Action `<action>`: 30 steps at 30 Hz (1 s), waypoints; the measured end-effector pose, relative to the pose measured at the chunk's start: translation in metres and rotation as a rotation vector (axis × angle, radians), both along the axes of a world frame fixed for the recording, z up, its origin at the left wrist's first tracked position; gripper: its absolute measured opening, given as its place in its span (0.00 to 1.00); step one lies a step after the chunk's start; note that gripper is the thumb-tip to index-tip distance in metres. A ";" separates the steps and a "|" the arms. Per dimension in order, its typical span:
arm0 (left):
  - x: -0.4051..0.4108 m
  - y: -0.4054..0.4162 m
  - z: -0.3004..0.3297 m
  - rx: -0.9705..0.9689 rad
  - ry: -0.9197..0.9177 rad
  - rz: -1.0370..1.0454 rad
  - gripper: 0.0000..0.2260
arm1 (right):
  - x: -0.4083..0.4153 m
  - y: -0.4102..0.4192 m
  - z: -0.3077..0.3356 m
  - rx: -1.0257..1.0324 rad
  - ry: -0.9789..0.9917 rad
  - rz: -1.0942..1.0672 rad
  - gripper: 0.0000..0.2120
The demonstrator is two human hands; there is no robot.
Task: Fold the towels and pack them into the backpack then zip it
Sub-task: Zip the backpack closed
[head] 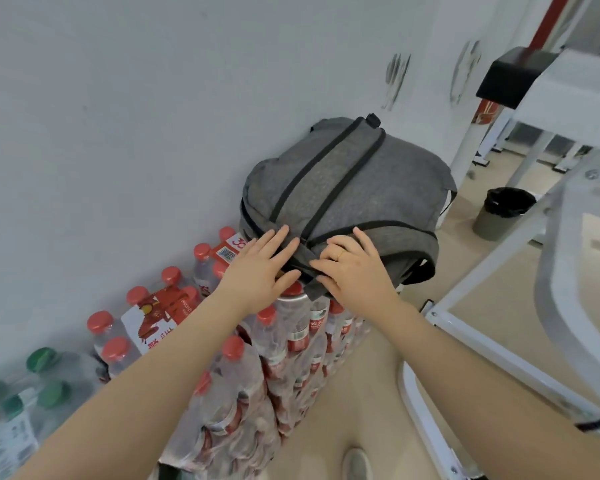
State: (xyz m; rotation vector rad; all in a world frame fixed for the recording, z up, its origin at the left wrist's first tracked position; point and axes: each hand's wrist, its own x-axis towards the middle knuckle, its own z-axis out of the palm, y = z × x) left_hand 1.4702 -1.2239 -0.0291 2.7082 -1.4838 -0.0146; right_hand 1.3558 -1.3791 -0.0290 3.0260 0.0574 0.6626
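We rest our flat left hand on the grey backpack; beside it, our right hand lies there too, fingers partly curled, grip unclear.

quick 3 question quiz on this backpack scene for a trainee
1. True or false: the backpack sits on packs of red-capped water bottles.
2. Which hand wears a ring: A left, B right?
3. Fill in: the left hand lies with its fingers ____ on the bag.

Key: 1 true; 2 B; 3 straight (flat).
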 end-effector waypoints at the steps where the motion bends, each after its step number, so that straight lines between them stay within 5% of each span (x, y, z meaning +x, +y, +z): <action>1: -0.001 -0.002 0.000 0.020 0.013 0.017 0.29 | -0.004 -0.001 -0.004 0.016 -0.040 0.032 0.10; 4: -0.014 -0.011 0.014 -0.242 -0.017 0.028 0.24 | -0.031 -0.007 -0.012 0.175 -0.261 0.029 0.10; 8: -0.042 -0.036 0.026 -0.514 -0.166 -0.170 0.19 | -0.079 -0.034 -0.032 0.547 -0.424 -0.340 0.11; 14: -0.072 -0.100 0.023 -0.336 -0.278 -0.556 0.12 | -0.099 -0.069 -0.043 0.668 -0.295 -0.648 0.19; 18: -0.080 -0.131 0.026 -0.225 -0.259 -0.530 0.14 | -0.083 -0.091 -0.040 0.796 -0.112 -0.659 0.27; 22: -0.082 -0.148 0.034 -0.177 -0.199 -0.447 0.13 | -0.068 -0.109 -0.036 0.733 -0.052 -0.775 0.15; 26: -0.078 -0.166 0.048 -0.089 -0.126 -0.338 0.20 | -0.064 -0.136 -0.012 0.679 -0.269 -0.669 0.14; 30: -0.065 -0.182 0.052 -0.122 -0.140 -0.469 0.25 | -0.044 -0.168 0.006 0.724 -0.230 -0.503 0.15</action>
